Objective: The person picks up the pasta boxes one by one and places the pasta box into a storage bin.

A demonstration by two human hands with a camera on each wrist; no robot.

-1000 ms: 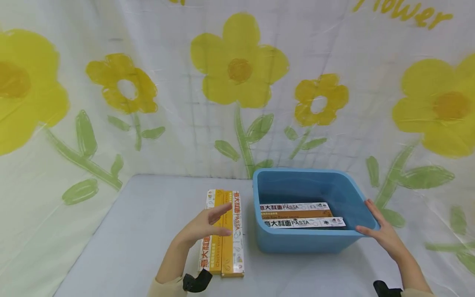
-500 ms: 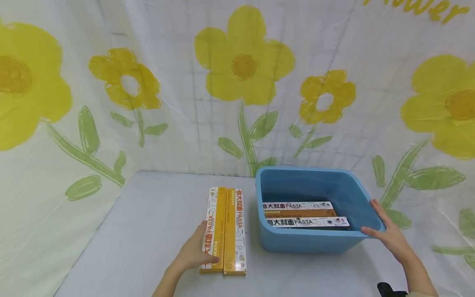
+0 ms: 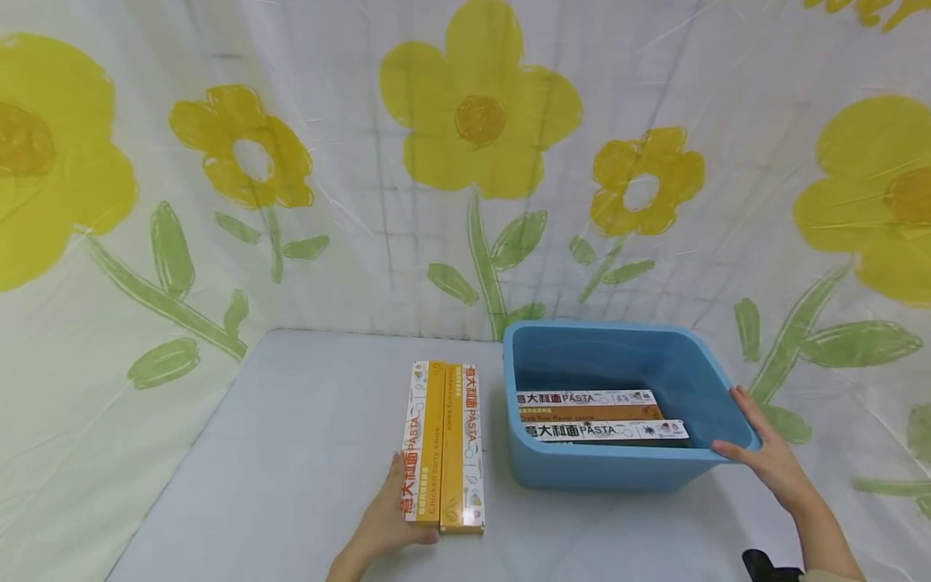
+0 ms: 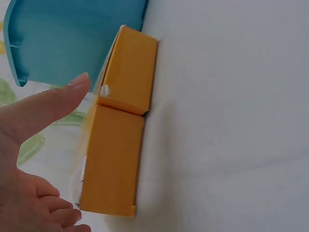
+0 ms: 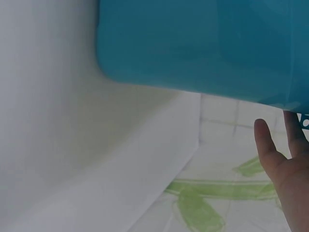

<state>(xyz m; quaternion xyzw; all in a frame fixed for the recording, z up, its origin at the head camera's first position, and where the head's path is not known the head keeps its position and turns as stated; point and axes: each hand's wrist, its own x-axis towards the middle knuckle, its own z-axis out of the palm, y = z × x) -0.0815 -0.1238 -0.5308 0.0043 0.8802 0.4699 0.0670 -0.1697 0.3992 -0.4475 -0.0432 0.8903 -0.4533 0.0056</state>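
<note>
Two yellow-and-white pasta boxes lie side by side on the table: a left pasta box (image 3: 429, 436) and a right pasta box (image 3: 460, 453). My left hand (image 3: 385, 517) is at the left box's near end, thumb in front of it and fingers along its left side. In the left wrist view the thumb (image 4: 58, 104) stretches beside the boxes' yellow ends; firm contact cannot be made out. My right hand (image 3: 774, 469) holds the right near corner of a blue bin (image 3: 604, 469), thumb and forefinger at the rim. Other fingers (image 5: 266, 140) show outside its wall.
Inside the bin, more pasta boxes (image 3: 607, 431) lie crosswise near the front, white sides showing. The table (image 3: 291, 453) is pale and covered. A white curtain (image 3: 349, 242) with painted yellow flowers hangs behind and at the sides.
My left hand has come down from above the boxes to the left box's near end, its thumb now in front of that end. The right hand stays on the bin. The head view shifted slightly.
</note>
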